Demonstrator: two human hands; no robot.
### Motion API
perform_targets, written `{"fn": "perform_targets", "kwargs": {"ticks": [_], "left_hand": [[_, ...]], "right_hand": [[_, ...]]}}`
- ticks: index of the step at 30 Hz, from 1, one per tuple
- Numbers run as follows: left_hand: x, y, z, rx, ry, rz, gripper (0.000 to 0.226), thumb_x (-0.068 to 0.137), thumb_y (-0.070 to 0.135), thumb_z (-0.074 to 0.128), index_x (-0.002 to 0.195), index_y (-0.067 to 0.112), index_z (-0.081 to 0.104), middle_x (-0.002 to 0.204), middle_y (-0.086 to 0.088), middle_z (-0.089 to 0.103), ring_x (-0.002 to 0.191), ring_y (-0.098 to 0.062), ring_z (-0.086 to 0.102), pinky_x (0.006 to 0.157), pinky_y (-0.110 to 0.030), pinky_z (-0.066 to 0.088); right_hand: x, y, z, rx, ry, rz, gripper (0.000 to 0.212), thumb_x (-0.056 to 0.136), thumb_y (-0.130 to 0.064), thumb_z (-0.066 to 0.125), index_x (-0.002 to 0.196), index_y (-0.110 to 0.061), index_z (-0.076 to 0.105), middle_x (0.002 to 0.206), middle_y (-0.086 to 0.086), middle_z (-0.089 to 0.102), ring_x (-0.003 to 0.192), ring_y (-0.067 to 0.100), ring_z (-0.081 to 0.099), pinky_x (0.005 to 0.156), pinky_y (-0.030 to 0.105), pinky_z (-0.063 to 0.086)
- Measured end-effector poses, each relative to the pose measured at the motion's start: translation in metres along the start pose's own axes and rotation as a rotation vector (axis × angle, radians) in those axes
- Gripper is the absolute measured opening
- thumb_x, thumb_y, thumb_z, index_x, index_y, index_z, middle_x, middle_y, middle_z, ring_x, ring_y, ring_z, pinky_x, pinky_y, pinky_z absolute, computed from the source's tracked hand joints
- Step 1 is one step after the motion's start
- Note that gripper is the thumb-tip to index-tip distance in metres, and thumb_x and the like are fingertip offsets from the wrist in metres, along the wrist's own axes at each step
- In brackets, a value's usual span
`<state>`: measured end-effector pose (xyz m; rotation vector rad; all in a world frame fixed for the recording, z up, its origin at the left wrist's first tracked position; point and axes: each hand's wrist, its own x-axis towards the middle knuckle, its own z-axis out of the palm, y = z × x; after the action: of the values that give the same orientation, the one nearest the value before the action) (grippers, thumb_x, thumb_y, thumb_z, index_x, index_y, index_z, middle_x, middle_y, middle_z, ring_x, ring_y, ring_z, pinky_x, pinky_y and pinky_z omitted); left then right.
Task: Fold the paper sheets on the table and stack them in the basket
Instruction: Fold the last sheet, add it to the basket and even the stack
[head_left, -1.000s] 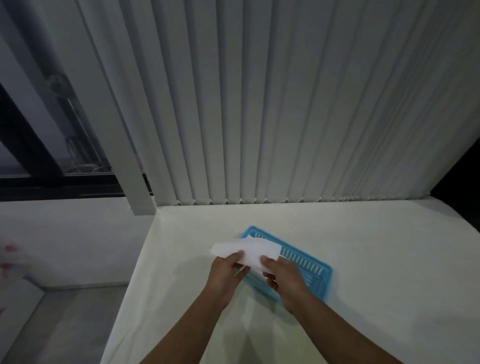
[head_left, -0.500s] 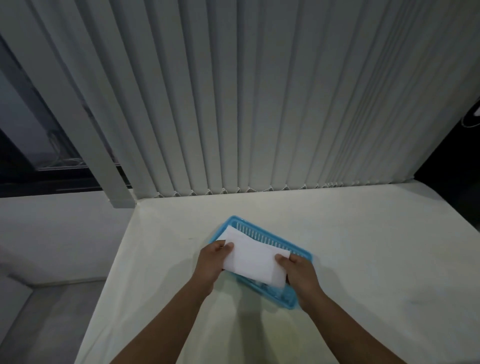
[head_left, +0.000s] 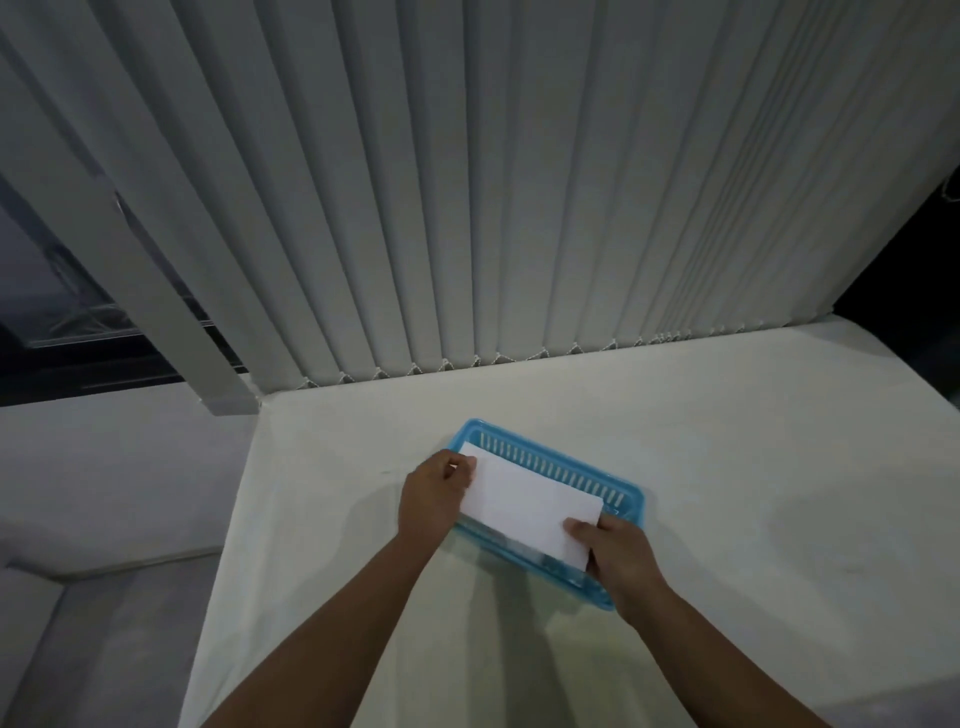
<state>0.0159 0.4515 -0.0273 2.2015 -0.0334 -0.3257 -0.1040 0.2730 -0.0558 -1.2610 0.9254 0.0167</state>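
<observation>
Paper between hands, seemingly over basket

Folded paper over blue basket

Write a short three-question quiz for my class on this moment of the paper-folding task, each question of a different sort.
1. True or false: the left hand and the right hand each hold one end of the folded sheet.
2. Where is the folded sheet? A. Over the blue basket. B. Flat on the floor. C. Tucked behind the window frame.
3. Short answer: what hangs behind the table, along its far edge?

Key: 1 true; 2 A; 3 vertical blinds.
</observation>
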Motion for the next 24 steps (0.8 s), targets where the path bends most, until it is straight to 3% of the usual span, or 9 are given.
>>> {"fn": "perform_targets", "kwargs": {"ticks": [2, 6, 8, 10, 13, 16, 18, 24], "left_hand": [[0.016, -0.006, -0.006, 0.075, 0.004, 0.009, 0.023, 0.095, 0.028, 0.048, 0.100, 0.017, 0.068, 0.101, -0.003, 0.070, 0.095, -0.021, 0.061, 0.087, -0.032, 0.045], [0.044, -0.023, -0.013, 0.239, -0.005, 0.063, 0.034, 0.093, 0.010, 0.044, 0.112, 0.019, 0.070, 0.124, -0.006, 0.064, 0.115, -0.025, 0.057, 0.101, -0.035, 0.042], [0.053, -0.033, -0.014, 0.303, -0.052, 0.093, 0.039, 0.092, 0.007, 0.040, 0.113, 0.021, 0.070, 0.129, -0.005, 0.061, 0.121, -0.026, 0.052, 0.105, -0.035, 0.039], [0.059, -0.044, -0.013, 0.351, -0.089, 0.080, 0.045, 0.091, 0.012, 0.032, 0.111, 0.026, 0.070, 0.129, -0.003, 0.060, 0.123, -0.026, 0.050, 0.105, -0.036, 0.038], [0.073, -0.069, -0.012, 0.354, -0.143, 0.055, 0.069, 0.083, 0.032, 0.004, 0.117, 0.036, 0.064, 0.137, 0.005, 0.056, 0.134, -0.022, 0.040, 0.106, -0.034, 0.035], [0.075, -0.070, -0.015, 0.334, -0.167, 0.045, 0.048, 0.096, 0.021, 0.024, 0.127, 0.038, 0.057, 0.147, 0.009, 0.041, 0.140, -0.018, 0.027, 0.113, -0.035, 0.030], [0.071, -0.064, -0.017, 0.301, -0.142, 0.081, 0.050, 0.097, 0.018, 0.023, 0.129, 0.039, 0.055, 0.152, 0.006, 0.037, 0.141, -0.021, 0.026, 0.113, -0.031, 0.027], [0.068, -0.061, -0.017, 0.490, -0.200, 0.165, 0.042, 0.101, 0.017, 0.032, 0.127, 0.034, 0.060, 0.157, -0.001, 0.030, 0.140, -0.025, 0.024, 0.112, -0.032, 0.029]], "right_hand": [[0.004, -0.001, 0.006, 0.013, 0.034, 0.015, 0.017, 0.085, -0.004, 0.067, 0.102, -0.004, 0.070, 0.101, 0.014, 0.072, 0.093, 0.032, 0.068, 0.088, 0.044, 0.055], [0.008, -0.003, 0.013, 0.019, 0.085, 0.025, 0.019, 0.088, -0.005, 0.065, 0.107, -0.003, 0.068, 0.103, 0.013, 0.070, 0.089, 0.027, 0.066, 0.068, 0.030, 0.054], [0.008, -0.005, 0.016, 0.023, 0.110, 0.026, 0.016, 0.088, -0.006, 0.064, 0.103, -0.006, 0.068, 0.103, 0.013, 0.069, 0.091, 0.028, 0.066, 0.069, 0.031, 0.054], [0.008, -0.006, 0.020, 0.023, 0.133, 0.030, 0.011, 0.088, -0.006, 0.064, 0.098, -0.009, 0.068, 0.100, 0.011, 0.070, 0.090, 0.026, 0.066, 0.071, 0.031, 0.054], [0.006, -0.005, 0.024, -0.005, 0.163, 0.043, 0.005, 0.088, -0.013, 0.066, 0.087, -0.010, 0.069, 0.094, 0.012, 0.071, 0.082, 0.027, 0.067, 0.071, 0.034, 0.055], [0.004, -0.003, 0.026, -0.105, 0.229, 0.042, 0.017, 0.089, -0.021, 0.064, 0.079, -0.008, 0.066, 0.083, 0.013, 0.067, 0.074, 0.028, 0.063, 0.069, 0.042, 0.055], [0.003, -0.002, 0.026, -0.149, 0.275, 0.026, 0.018, 0.089, -0.020, 0.063, 0.079, -0.005, 0.063, 0.081, 0.013, 0.064, 0.073, 0.028, 0.060, 0.074, 0.046, 0.056], [0.004, -0.007, 0.038, -0.231, 0.306, -0.042, 0.019, 0.088, -0.013, 0.062, 0.075, 0.001, 0.062, 0.069, 0.014, 0.055, 0.062, 0.023, 0.052, 0.065, 0.036, 0.047]]}}
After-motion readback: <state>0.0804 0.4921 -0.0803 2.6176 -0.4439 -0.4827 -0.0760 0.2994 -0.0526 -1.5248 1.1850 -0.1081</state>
